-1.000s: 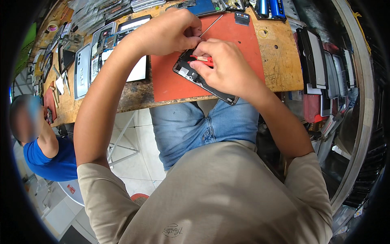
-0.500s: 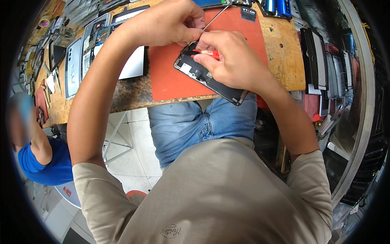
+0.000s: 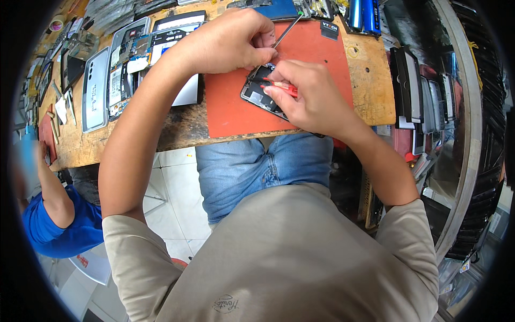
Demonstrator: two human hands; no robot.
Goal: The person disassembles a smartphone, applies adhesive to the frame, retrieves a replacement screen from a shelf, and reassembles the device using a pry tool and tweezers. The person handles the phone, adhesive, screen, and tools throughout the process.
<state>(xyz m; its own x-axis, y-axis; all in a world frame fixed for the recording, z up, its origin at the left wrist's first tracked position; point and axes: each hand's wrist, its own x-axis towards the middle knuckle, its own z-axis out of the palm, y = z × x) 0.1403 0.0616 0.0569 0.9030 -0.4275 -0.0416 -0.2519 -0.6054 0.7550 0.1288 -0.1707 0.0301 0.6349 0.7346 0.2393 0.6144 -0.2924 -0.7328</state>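
Observation:
A black opened phone body [image 3: 256, 91], with small metal parts inside, lies at an angle on the orange mat [image 3: 225, 121]. My left hand [image 3: 236, 44] is closed at its upper end, pinching a thin metal rod tool [image 3: 291, 27] that slants up to the right. My right hand [image 3: 310, 97] grips a small red tool [image 3: 288, 87] over the phone, thumb and fingers pressed round it; its pale tip points left into the phone. My two hands' fingertips nearly meet at the phone's top. The phone's lower end is partly hidden beneath my right hand.
Opened devices [image 3: 129, 75], a silver back cover [image 3: 96, 88] and hand tools [image 3: 63, 110] crowd the left bench. Blue cylinders [image 3: 370, 16] and a blue board [image 3: 268, 11] stand behind the mat. Stacked screens [image 3: 407, 91] fill the right. Another person [image 3: 59, 220] sits at far left.
Compared with half a second ago, both my hands sit a little lower and farther right in the picture, along with the mat and phone. Both keep their grips; the red tool stays over the phone.

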